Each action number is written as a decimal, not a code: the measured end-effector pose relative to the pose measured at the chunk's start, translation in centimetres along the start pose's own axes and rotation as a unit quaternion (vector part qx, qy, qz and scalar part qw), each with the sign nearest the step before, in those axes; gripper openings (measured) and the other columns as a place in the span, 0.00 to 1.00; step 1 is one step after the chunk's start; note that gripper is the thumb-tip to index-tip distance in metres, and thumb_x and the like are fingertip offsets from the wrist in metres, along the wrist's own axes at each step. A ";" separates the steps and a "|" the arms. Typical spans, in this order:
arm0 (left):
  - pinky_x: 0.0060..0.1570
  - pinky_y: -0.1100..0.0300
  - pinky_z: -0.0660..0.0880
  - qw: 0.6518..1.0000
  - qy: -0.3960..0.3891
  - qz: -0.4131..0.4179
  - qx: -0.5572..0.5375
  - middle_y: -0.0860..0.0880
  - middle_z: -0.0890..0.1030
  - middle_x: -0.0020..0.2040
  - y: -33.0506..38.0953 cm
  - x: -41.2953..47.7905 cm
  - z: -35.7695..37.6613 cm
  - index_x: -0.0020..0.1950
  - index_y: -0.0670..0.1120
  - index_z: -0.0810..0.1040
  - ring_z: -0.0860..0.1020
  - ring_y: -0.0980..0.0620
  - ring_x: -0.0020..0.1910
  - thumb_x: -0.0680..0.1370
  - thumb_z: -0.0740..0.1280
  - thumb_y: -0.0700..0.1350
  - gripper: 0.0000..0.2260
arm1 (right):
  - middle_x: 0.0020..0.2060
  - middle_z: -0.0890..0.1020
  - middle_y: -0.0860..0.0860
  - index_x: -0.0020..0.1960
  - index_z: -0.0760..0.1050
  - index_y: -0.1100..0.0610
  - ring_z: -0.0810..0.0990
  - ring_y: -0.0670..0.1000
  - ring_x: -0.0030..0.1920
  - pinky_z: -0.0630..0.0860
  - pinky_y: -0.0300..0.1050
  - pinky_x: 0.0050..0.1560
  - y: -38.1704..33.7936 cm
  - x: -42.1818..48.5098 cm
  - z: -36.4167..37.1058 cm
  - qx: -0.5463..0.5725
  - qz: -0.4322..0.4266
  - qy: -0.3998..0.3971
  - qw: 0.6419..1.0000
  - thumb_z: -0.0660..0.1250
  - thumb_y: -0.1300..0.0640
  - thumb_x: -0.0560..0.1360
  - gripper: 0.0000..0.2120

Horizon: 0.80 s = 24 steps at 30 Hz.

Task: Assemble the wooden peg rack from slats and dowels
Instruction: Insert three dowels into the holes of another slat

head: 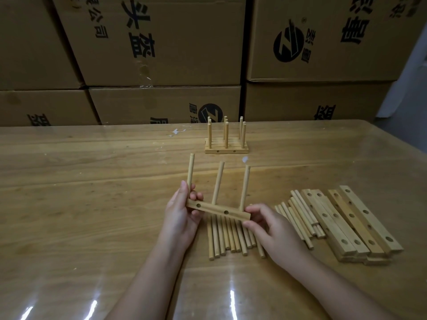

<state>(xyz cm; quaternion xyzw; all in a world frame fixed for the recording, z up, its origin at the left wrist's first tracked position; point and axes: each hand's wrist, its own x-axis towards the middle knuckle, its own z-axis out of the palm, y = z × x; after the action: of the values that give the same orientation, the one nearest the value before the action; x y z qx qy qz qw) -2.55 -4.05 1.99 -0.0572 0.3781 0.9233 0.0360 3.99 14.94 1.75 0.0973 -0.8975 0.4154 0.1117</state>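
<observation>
A wooden slat (pixel 217 210) with three upright dowels (pixel 218 182) stuck in it is held above the table. My left hand (pixel 182 213) grips the slat's left end, fingers wrapped around it beside the leftmost dowel. My right hand (pixel 268 224) pinches the slat's right end between thumb and fingers. Two side holes show on the slat's near face. Loose dowels (pixel 228 236) lie on the table under the slat. More dowels (pixel 298 215) and a pile of drilled slats (pixel 355 222) lie to the right.
A finished peg rack (pixel 226 142) stands farther back on the glossy wooden table (pixel 92 181). Stacked cardboard boxes (pixel 161 42) form a wall behind the table's far edge. A few white scraps (pixel 175 132) lie near the back.
</observation>
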 end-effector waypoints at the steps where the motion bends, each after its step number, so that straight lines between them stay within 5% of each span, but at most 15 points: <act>1: 0.17 0.70 0.64 1.000 0.001 -0.001 0.001 0.52 0.72 0.28 0.0 0.0 0.0 0.45 0.44 0.73 0.76 0.58 0.29 0.80 0.60 0.48 0.10 | 0.43 0.77 0.39 0.57 0.73 0.48 0.75 0.34 0.46 0.71 0.26 0.45 0.1 0.0 0.0 0.001 0.000 0.000 1.000 0.66 0.52 0.75 0.11; 8: 0.20 0.69 0.67 0.999 -0.018 0.026 0.019 0.51 0.73 0.29 -0.1 0.0 0.0 0.45 0.44 0.74 0.78 0.57 0.31 0.76 0.63 0.50 0.09 | 0.42 0.78 0.41 0.55 0.72 0.45 0.75 0.34 0.46 0.71 0.28 0.44 0.4 0.1 0.0 0.039 0.012 0.000 0.999 0.66 0.54 0.75 0.10; 14: 0.41 0.57 0.72 0.988 -0.005 0.095 0.123 0.50 0.80 0.32 -0.5 0.1 -0.2 0.42 0.46 0.78 0.80 0.54 0.37 0.72 0.65 0.56 0.14 | 0.45 0.78 0.42 0.51 0.70 0.40 0.75 0.34 0.46 0.71 0.27 0.44 0.4 0.5 -0.7 0.080 0.034 0.015 0.996 0.67 0.56 0.75 0.12; 19: 0.35 0.61 0.73 0.991 -0.021 0.095 0.089 0.51 0.76 0.29 -0.6 0.2 -0.5 0.51 0.48 0.80 0.77 0.55 0.31 0.71 0.65 0.58 0.17 | 0.44 0.78 0.42 0.52 0.70 0.40 0.75 0.34 0.46 0.71 0.26 0.44 0.5 0.5 -0.8 0.067 0.032 0.004 0.997 0.67 0.55 0.75 0.12; 24: 0.42 0.57 0.74 0.995 -0.024 0.080 0.053 0.51 0.71 0.26 -0.8 0.5 -0.5 0.51 0.46 0.81 0.75 0.55 0.28 0.73 0.66 0.54 0.14 | 0.43 0.78 0.42 0.49 0.70 0.37 0.75 0.34 0.46 0.71 0.26 0.44 0.5 0.4 -1.0 0.072 0.029 0.004 0.997 0.67 0.56 0.74 0.14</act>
<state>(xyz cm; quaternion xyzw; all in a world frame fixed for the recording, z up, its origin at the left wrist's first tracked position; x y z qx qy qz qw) -2.91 -3.82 0.96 -0.0021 0.4284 0.9032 -0.0260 3.55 15.97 2.11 0.0771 -0.8672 0.4825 0.0957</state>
